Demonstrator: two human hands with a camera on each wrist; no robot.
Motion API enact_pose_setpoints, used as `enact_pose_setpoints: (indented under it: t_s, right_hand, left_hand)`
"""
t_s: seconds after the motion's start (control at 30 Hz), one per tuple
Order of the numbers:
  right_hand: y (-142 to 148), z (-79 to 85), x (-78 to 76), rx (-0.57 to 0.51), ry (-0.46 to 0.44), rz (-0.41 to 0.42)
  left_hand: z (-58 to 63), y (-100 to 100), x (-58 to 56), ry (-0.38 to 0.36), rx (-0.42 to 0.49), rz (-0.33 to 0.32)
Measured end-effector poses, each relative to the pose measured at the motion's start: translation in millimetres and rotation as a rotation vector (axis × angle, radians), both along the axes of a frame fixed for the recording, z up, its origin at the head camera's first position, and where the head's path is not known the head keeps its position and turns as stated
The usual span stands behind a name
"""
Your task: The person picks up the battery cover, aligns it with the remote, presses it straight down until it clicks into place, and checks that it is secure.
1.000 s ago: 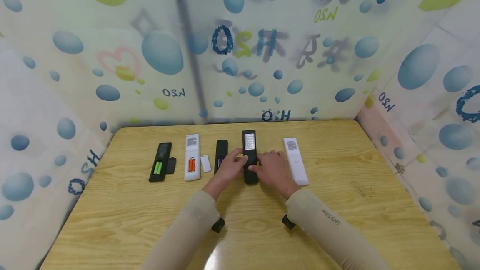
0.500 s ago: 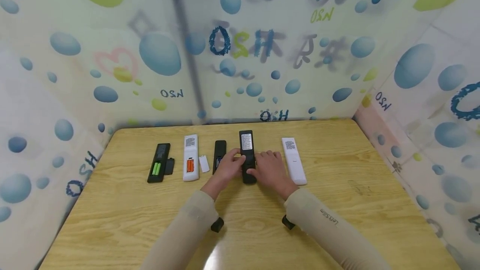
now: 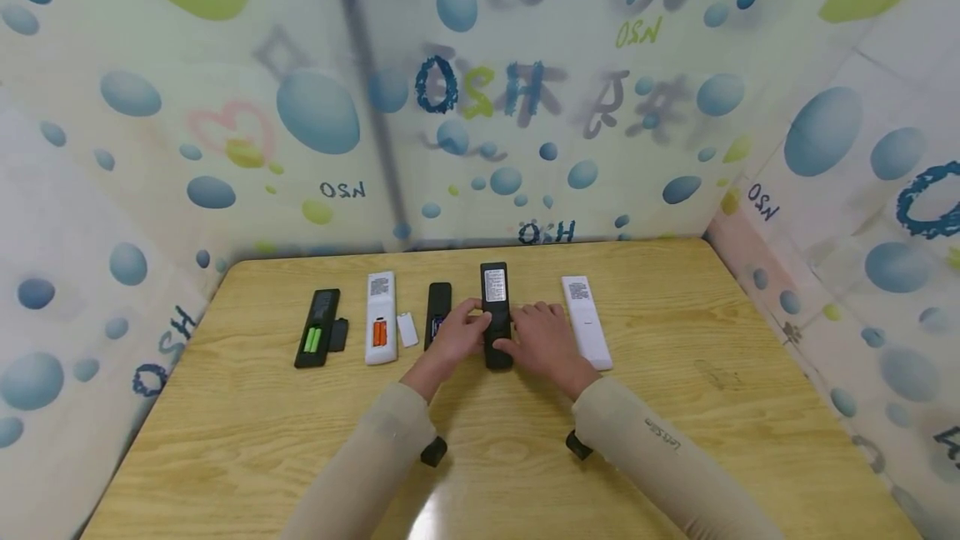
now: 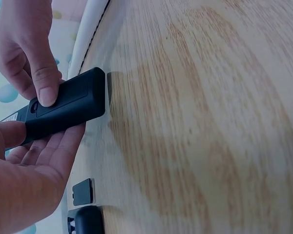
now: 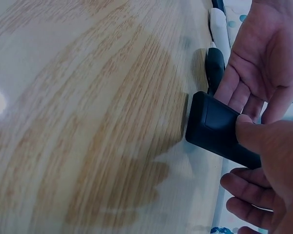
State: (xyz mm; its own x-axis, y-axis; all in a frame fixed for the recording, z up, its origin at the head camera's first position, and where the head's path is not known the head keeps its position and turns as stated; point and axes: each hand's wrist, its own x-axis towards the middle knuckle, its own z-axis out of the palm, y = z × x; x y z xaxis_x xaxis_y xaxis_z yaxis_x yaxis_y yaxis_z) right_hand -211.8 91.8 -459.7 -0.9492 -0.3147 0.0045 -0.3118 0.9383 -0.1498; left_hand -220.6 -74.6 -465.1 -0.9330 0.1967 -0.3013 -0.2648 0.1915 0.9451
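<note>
A black remote control, back side up with a white label, is held between both hands above the table. My left hand grips its left side, thumb on the back and fingers underneath. My right hand is at the other side, its thumb pressing on the closed battery cover, below the small notch. The right fingers are bent beside the remote's edge. Partly hidden behind the left hand lies a smaller black remote with its battery compartment uncovered. A small dark cover lies near it in the left wrist view.
On the wooden table, to the left, lie a black remote with green batteries, its cover, a white remote with orange batteries, and a white cover. To the right is a white remote, back up. Patterned walls enclose the table.
The head view has shifted slightly. Both hands stay on the black remote, the right thumb still on its battery cover; little else differs.
</note>
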Motion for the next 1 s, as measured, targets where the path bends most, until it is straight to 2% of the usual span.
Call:
enact_pose_setpoints:
  t_s: [0.33,0.63,1.0]
  right_hand:
    - [11.8,4.0,0.9,-0.004,0.005,-0.009]
    - [37.2,10.5,-0.6,0.009,0.058,-0.037]
    - [65.2,18.5,-1.3,0.006,0.077,-0.076]
  left_hand:
    - [-1.9,10.1,1.2,0.016,0.016,0.007]
    - [-3.8,26.8,-3.8,0.003,0.0,0.0]
    - [-6.0,44.1,-8.9,-0.013,-0.006,-0.005]
